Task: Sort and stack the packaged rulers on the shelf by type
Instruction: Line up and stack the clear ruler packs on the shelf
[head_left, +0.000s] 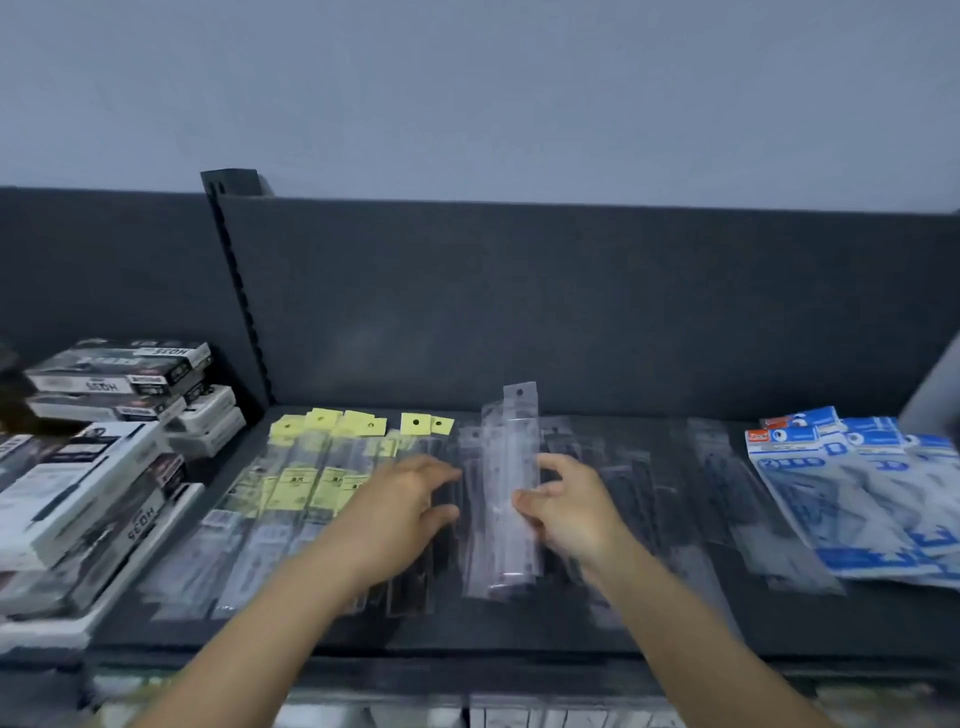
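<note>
Clear-packed rulers lie in rows across a dark shelf (519, 631). On the left are rulers with yellow header cards (317, 457). In the middle a small bundle of clear ruler packs (506, 467) is tilted up off the shelf. My right hand (566, 512) grips the bundle's right edge with thumb and curled fingers. My left hand (402, 506) hovers just left of the bundle with relaxed, spread fingers over dark ruler packs (410, 587), holding nothing. More clear ruler packs (727, 499) lie to the right.
Stacked black and white boxes (98, 457) fill the left section beyond a slotted upright post (236, 291). Blue and white packets (862, 488) are fanned at the right end. A dark back panel (571, 306) closes the shelf behind.
</note>
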